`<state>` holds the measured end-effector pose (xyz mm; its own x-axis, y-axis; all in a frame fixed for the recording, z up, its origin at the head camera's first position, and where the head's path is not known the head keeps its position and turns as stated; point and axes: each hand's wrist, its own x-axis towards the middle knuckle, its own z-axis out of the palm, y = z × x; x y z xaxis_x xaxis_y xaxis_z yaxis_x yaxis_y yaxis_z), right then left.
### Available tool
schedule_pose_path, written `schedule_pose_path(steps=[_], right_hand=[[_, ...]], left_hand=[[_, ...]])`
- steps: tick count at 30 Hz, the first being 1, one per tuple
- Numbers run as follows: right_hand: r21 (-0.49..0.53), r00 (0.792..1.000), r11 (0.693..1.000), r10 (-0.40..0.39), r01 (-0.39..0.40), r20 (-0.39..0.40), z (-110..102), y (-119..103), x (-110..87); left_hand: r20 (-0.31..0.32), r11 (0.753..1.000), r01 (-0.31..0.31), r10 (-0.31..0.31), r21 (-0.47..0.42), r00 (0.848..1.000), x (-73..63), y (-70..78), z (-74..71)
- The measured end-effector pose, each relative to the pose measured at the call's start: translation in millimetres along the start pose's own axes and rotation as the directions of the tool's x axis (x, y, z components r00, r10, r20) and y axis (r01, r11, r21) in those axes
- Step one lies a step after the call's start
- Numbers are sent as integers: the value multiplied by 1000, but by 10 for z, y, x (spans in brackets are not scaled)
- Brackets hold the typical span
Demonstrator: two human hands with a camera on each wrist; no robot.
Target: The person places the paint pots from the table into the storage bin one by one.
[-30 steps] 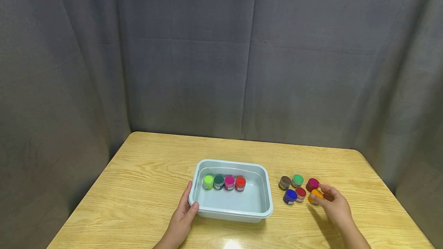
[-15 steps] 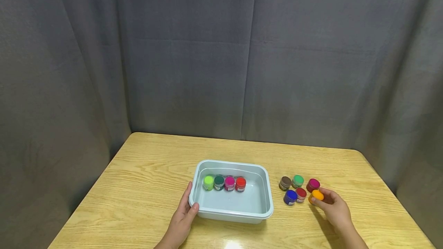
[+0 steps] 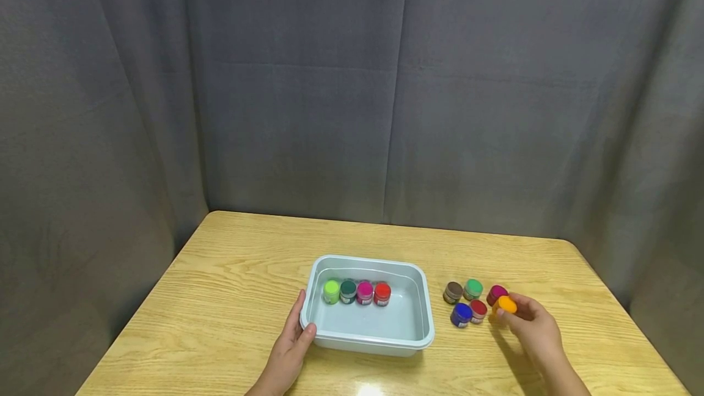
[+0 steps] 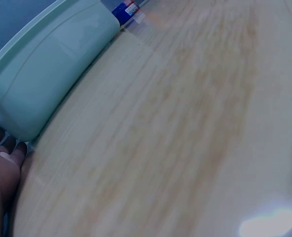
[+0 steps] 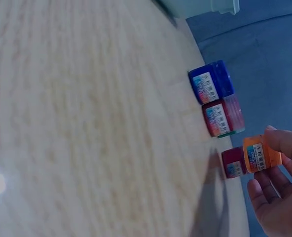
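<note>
An orange paint jar is pinched between the thumb and fingers of my right hand. In the right wrist view the orange jar is off the tabletop, overlapping a crimson jar. My left hand holds the near left corner of a pale blue-green plastic tub, thumb at the rim and fingers along the outer left wall. Inside the tub, a lime jar, a dark green jar, a magenta jar and a red jar stand in a row along the back.
Right of the tub stand a brown jar, a green jar, a blue jar and a dark red jar, grouped closely. Everything is on a wooden table, with grey curtains behind and at both sides.
My right hand has raised the orange jar slightly from its spot beside the crimson jar. The left hand and the tub have stayed in place.
</note>
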<state>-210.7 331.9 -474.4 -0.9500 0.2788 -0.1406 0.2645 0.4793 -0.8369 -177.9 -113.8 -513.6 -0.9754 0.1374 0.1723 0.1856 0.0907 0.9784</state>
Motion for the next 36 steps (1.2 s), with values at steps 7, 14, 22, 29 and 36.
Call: schedule_pose_path(steps=[7,14,22,29,36], right_hand=[[-23,999,999,-41,42,20,-34,-161,-50],[-20,997,997,-69,69,27,-36,-326,-81],[3,989,990,-138,138,56,21,-512,-118],[35,983,986,-166,164,75,101,-658,-161],[33,975,979,-206,204,89,177,-790,-162]], left_hand=[[1,1000,-2,2,-1,1000,1,2,2],[-4,1000,-1,1,3,1000,-1,8,0],[-4,1000,6,-6,1,1000,3,9,-1],[-3,1000,4,-4,2,1000,-3,9,2],[-10,1000,1,-1,4,1000,-1,1,5]])
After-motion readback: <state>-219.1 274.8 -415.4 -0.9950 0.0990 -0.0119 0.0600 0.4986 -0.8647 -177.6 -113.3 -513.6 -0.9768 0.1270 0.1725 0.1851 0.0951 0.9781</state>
